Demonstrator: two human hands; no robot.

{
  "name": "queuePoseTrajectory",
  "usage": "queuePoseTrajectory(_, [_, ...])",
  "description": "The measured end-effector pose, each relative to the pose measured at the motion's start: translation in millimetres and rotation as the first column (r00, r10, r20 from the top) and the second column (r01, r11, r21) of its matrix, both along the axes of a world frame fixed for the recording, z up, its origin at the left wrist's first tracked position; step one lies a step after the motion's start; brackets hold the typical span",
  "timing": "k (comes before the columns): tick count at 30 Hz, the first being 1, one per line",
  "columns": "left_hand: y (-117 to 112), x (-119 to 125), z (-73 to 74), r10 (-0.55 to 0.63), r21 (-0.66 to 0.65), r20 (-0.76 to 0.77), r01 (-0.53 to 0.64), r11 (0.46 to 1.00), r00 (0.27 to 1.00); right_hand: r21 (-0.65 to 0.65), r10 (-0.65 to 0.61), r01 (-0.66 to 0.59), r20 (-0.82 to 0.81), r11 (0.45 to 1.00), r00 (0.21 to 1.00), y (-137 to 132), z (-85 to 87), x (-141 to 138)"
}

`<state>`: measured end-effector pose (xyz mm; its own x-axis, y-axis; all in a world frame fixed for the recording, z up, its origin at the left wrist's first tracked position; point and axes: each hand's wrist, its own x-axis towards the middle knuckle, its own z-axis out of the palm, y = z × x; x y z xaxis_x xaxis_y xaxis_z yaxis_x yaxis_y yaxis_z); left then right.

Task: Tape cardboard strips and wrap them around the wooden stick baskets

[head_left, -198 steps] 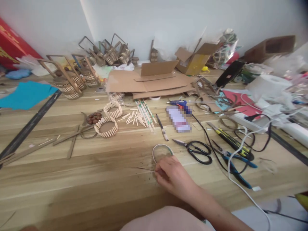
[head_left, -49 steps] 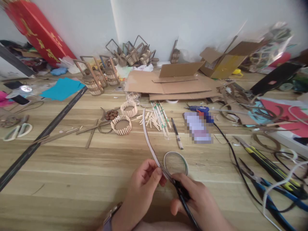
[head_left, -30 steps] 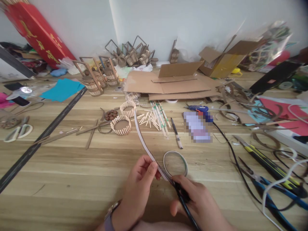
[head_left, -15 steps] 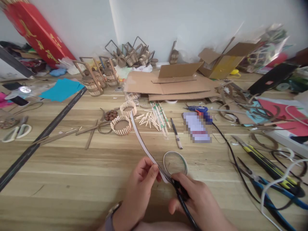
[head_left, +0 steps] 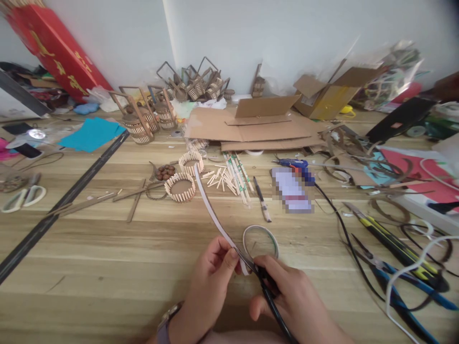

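The left hand [head_left: 213,270] pinches a pale strip [head_left: 211,210] between thumb and fingers. The strip curves away toward the far left, its far end showing against the rings of sticks. The right hand [head_left: 294,289] is curled around the black handles of the scissors [head_left: 274,308], whose blades reach to the strip by the left thumb; how wide they stand is hidden. Just beyond the hands, a tape roll [head_left: 276,244] lies on the bench [head_left: 125,267]. Farther off are a pen [head_left: 262,199], loose sticks [head_left: 220,179], a near ring [head_left: 180,196] and a far ring [head_left: 191,165], with brown beads [head_left: 165,172] to their left. Pliers [head_left: 389,274] and a yellow-black cutter [head_left: 398,241] lie at right, a blue glue gun [head_left: 292,163] farther back.
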<state>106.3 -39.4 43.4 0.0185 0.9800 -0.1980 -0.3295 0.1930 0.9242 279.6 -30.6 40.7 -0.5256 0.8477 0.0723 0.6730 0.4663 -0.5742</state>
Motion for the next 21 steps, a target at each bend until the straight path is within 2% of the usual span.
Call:
queuePoseTrajectory(8, [0.2,-0.2,1.5,-0.019,-0.034,-0.038,0.018,0.999,0.999,-0.003,-0.016,0.016,-0.007,1.000,1.000,-2.7,-6.6,0.6])
queuePoseTrajectory(12, [2.6,-3.8,5.0,0.031,-0.037,-0.126,-0.036,0.999,0.992,0.034,-0.021,0.021,-0.003,0.999,1.000,-4.5,-8.9,3.9])
queuePoseTrajectory(17, [2.3,-3.5,7.0,0.035,-0.016,-0.171,-0.038,0.999,0.985,0.105,-0.023,0.026,-0.032,0.994,0.999,-5.0,-5.5,2.9])
queuePoseTrajectory(21, [1.2,0.1,4.5,0.077,0.003,-0.147,-0.077,0.997,0.986,0.088,-0.035,0.038,-0.040,0.995,0.999,-3.3,-0.2,-1.5])
